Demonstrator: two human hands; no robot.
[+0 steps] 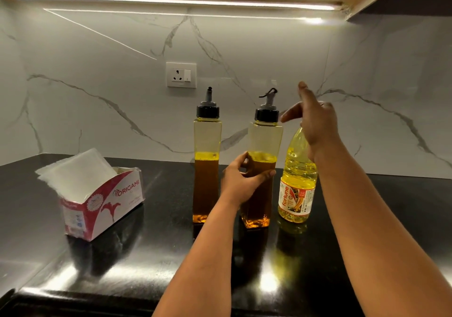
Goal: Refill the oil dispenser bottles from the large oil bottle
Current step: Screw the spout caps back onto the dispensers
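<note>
Two tall square dispenser bottles stand on the black counter, each about half full of amber oil, with black caps and pour spouts. My left hand [241,178] grips the middle of the right dispenser bottle [263,143]. The left dispenser bottle [207,145] stands free beside it. My right hand [314,121] hovers in the air with fingers spread, just right of that bottle's black cap [266,115], holding nothing. Behind my right wrist stands the large oil bottle [297,189] with yellow oil and a red-and-white label; its top is hidden by my hand.
An open red-and-white tissue box [102,199] with white tissues sits at the left on the glossy black counter [159,255]. A marble backsplash with a wall socket [181,75] rises behind the bottles. An overhead cabinet with a light strip hangs above.
</note>
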